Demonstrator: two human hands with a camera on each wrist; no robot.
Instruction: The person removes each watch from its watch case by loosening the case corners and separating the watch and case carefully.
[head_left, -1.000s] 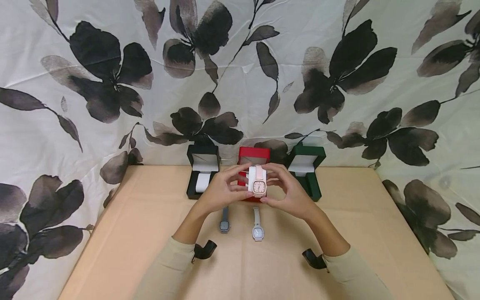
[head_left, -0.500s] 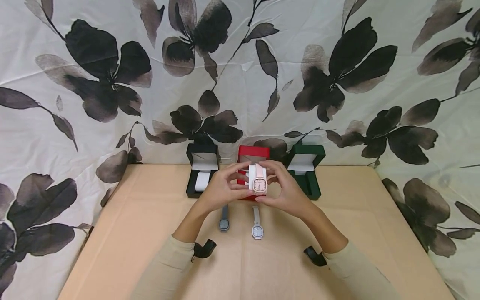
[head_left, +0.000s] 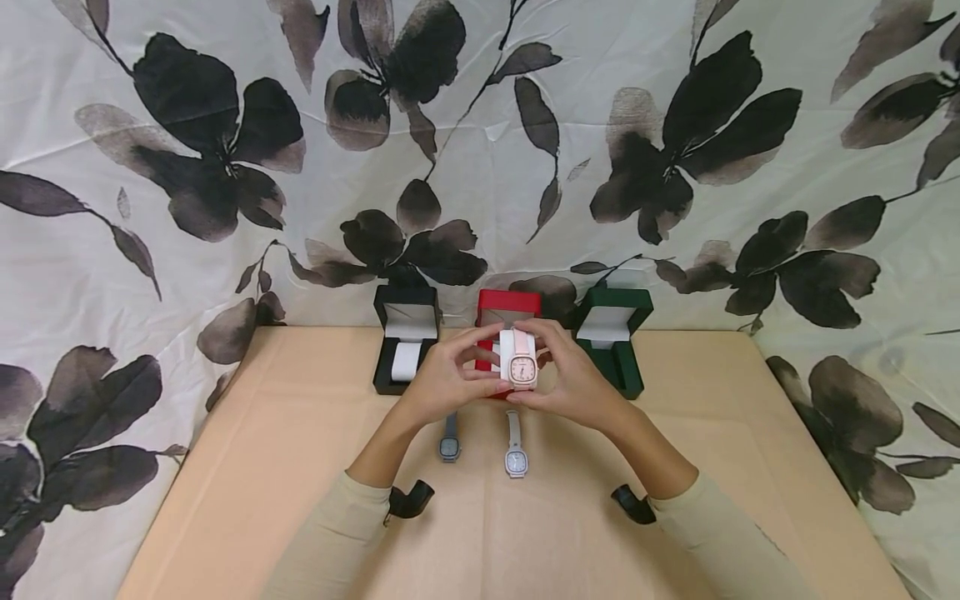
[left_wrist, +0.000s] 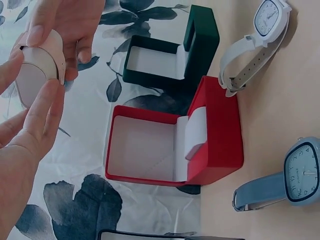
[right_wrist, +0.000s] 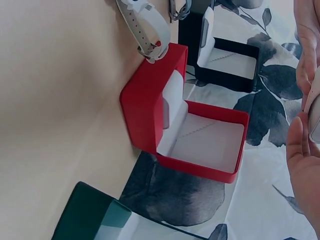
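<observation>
In the head view, a pink watch point(head_left: 522, 368) sits around a white cushion point(head_left: 506, 354), raised in front of the red watch box point(head_left: 487, 317). My left hand point(head_left: 448, 382) grips the cushion's left side between fingers and thumb. From the right, my right hand point(head_left: 576, 382) pinches the same watch and cushion. The left wrist view shows fingertips of both hands on the pink watch point(left_wrist: 42, 67). On the table below lie a blue-grey watch point(head_left: 449, 448) and a white watch point(head_left: 516, 461). A white cushion point(left_wrist: 196, 132) is inside the open red box.
An open black watch box point(head_left: 384, 375) with a white cushion point(head_left: 406, 362) stands left of the red one. To the right is an open green watch box point(head_left: 628, 371). Behind the table point(head_left: 300, 467) hangs a floral cloth point(head_left: 525, 208).
The pink watch and both hands stay nearly in place in front of the red box. The right hand's fingers and wrist shift slightly. The boxes and the other watches have not moved.
</observation>
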